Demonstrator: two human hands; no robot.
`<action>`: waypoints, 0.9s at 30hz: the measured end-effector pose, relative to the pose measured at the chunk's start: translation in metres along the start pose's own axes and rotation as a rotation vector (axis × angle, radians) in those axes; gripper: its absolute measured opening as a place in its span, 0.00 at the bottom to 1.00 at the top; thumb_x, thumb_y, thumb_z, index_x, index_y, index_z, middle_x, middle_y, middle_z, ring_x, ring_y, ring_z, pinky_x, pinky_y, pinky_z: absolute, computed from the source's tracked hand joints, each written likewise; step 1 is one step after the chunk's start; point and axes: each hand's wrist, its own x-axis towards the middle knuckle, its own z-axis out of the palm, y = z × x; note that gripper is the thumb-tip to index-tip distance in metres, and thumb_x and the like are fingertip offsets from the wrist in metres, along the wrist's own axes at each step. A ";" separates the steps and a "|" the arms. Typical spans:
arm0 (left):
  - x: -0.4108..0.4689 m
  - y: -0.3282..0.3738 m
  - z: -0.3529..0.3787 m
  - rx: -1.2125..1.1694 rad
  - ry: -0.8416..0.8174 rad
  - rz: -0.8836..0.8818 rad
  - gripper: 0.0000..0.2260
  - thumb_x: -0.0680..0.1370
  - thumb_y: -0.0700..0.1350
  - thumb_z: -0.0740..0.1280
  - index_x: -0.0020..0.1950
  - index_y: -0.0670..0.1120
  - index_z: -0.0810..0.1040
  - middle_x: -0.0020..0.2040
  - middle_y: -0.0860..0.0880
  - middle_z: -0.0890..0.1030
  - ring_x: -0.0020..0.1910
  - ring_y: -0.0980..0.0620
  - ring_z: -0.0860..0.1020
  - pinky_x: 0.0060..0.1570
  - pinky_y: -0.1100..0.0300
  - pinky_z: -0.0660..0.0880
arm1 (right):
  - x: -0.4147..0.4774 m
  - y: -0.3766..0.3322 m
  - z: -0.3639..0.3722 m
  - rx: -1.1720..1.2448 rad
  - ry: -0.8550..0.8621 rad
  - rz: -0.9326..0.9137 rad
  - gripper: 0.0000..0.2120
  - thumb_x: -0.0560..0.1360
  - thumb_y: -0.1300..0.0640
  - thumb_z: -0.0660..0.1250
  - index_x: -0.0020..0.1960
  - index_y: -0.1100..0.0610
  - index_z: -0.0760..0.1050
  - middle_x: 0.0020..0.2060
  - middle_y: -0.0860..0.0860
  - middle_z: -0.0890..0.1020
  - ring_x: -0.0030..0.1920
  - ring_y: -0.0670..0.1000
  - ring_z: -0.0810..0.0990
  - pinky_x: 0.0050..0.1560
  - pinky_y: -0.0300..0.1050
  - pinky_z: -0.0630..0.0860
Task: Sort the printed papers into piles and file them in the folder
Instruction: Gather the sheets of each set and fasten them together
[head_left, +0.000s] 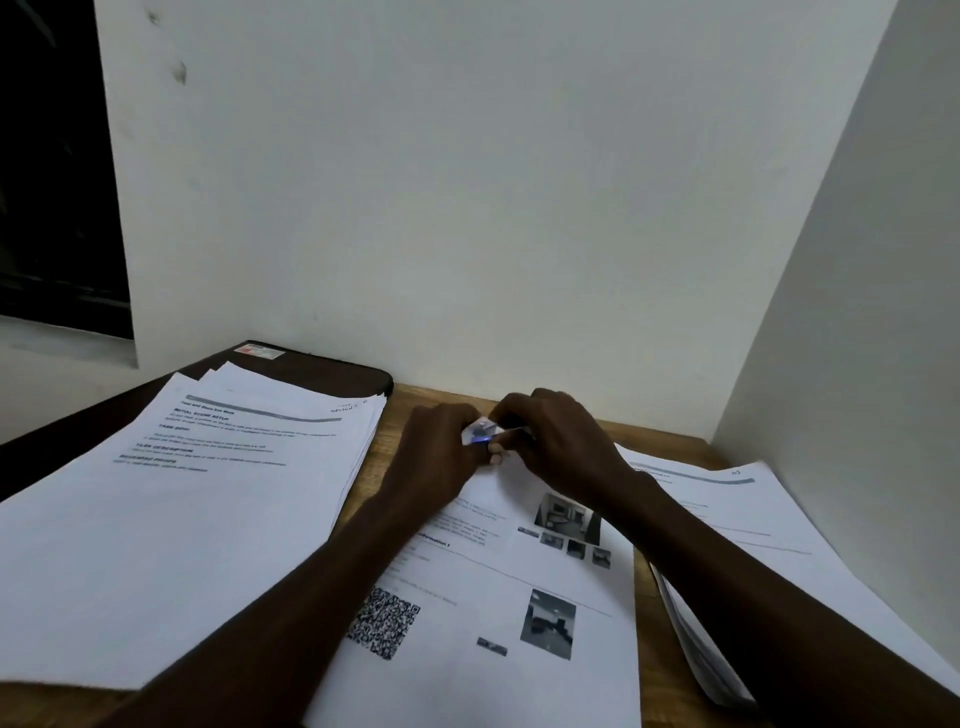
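Observation:
Three piles of printed papers lie on a wooden desk: a left pile (182, 499) on a dark folder (322, 371), a middle pile (493, 613) with photos and a QR code, and a right pile (753, 525). Both hands meet at the far edge of the middle pile. My left hand (434, 447) and my right hand (556, 439) together pinch a small shiny clip-like object (480, 432) at the top of that pile. What the object is stays unclear. My forearms cover part of the middle and right piles.
A white wall stands right behind the desk (644, 431), and another white wall closes the right side. A dark opening shows at the far left. Bare wood shows between the piles.

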 end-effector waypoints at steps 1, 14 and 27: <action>0.000 0.000 -0.003 -0.056 -0.047 -0.029 0.09 0.70 0.43 0.77 0.44 0.53 0.79 0.30 0.56 0.77 0.31 0.60 0.74 0.34 0.62 0.69 | -0.001 0.003 -0.001 0.016 -0.031 -0.014 0.10 0.75 0.56 0.70 0.56 0.55 0.80 0.45 0.53 0.83 0.46 0.53 0.78 0.43 0.45 0.69; 0.007 -0.002 -0.014 0.013 -0.212 -0.120 0.24 0.67 0.40 0.77 0.60 0.55 0.77 0.50 0.45 0.83 0.45 0.46 0.79 0.40 0.62 0.71 | -0.026 0.047 -0.019 0.551 -0.160 0.267 0.11 0.72 0.62 0.74 0.53 0.54 0.83 0.49 0.51 0.85 0.53 0.55 0.82 0.57 0.52 0.76; 0.007 0.006 -0.012 0.034 0.001 -0.149 0.07 0.72 0.40 0.75 0.44 0.48 0.79 0.34 0.55 0.77 0.35 0.57 0.76 0.32 0.75 0.68 | -0.010 0.033 -0.009 0.403 -0.001 0.227 0.17 0.67 0.64 0.77 0.53 0.53 0.81 0.47 0.48 0.84 0.48 0.44 0.81 0.50 0.37 0.74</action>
